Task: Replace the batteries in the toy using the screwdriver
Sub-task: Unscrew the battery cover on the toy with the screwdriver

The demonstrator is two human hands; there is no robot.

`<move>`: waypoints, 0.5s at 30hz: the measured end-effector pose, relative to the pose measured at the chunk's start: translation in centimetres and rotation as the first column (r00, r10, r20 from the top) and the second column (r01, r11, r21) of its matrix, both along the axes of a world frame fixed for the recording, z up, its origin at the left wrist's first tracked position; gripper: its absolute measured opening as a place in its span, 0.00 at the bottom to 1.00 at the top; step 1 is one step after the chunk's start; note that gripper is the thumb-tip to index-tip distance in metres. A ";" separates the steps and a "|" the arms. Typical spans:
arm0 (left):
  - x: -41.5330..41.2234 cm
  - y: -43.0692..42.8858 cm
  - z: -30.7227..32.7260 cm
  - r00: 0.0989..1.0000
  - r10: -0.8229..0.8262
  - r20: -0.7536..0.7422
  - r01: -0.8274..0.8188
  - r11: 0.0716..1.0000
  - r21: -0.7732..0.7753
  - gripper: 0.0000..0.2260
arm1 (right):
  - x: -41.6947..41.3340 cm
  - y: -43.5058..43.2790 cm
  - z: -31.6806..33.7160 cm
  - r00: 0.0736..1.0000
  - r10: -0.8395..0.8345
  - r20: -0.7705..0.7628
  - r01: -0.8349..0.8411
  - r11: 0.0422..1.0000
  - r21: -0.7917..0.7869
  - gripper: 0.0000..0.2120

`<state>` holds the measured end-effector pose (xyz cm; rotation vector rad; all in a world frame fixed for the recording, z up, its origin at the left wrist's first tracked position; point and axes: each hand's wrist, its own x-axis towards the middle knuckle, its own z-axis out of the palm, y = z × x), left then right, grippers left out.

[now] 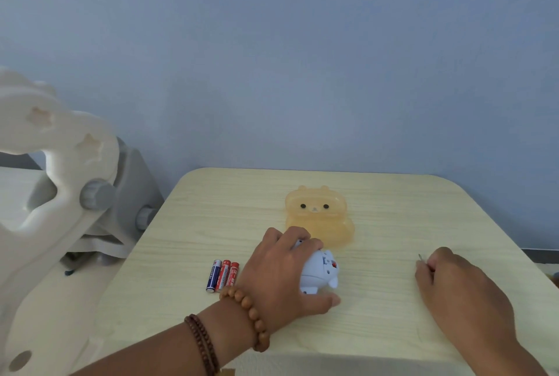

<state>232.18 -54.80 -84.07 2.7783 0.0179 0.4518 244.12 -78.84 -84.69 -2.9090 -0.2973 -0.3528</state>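
Observation:
A small light blue toy [320, 273] lies on the pale wooden table [378, 315], and my left hand [281, 273] is wrapped over it from the left, thumb under its near side. Three batteries [222, 275], one blue and two red, lie side by side just left of that hand. My right hand [453, 285] rests on the table at the right, fingers closed around a screwdriver [421, 257]; only its thin metal tip shows above the fingers.
An orange translucent bear-shaped case [320, 215] lies flat behind the toy. A white and grey plastic child's frame [60, 188] stands off the table's left edge. A blue wall rises behind the table's far edge.

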 end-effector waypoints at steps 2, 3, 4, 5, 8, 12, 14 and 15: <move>-0.1 0.1 0.0 1.000 0.002 -0.005 -0.002 1.000 0.004 0.34 | 0.0 0.0 -0.1 1.000 0.000 0.003 0.000 1.000 -0.004 0.15; -0.1 0.1 0.0 1.000 0.003 -0.008 -0.003 1.000 0.002 0.35 | 0.0 -0.1 0.0 1.000 0.005 0.000 -0.005 1.000 -0.002 0.15; -0.1 0.2 0.0 1.000 0.003 -0.013 -0.003 1.000 0.000 0.35 | -0.1 0.0 0.1 1.000 0.006 -0.010 -0.006 1.000 -0.001 0.15; -0.2 0.2 0.0 1.000 0.004 -0.020 -0.004 1.000 -0.004 0.35 | -0.1 0.0 0.4 1.000 0.005 -0.017 -0.005 1.000 -0.002 0.15; -0.2 0.2 0.2 0.999 0.003 -0.043 -0.004 1.000 -0.009 0.36 | -0.9 0.7 1.6 0.991 0.105 0.088 -0.112 0.990 0.085 0.11; -0.2 0.6 0.3 0.997 -0.012 -0.080 0.010 1.000 -0.024 0.36 | -3.3 3.2 2.7 0.770 0.636 -0.045 -0.547 0.696 0.466 0.26; -0.2 0.8 0.4 0.995 -0.017 -0.097 0.013 0.999 -0.047 0.36 | -4.1 4.6 2.5 0.638 0.739 -0.214 -0.557 0.636 0.534 0.33; -0.2 0.9 0.4 0.994 -0.022 -0.104 0.017 0.999 -0.047 0.35 | -4.2 5.2 2.2 0.615 0.750 -0.241 -0.553 0.629 0.547 0.35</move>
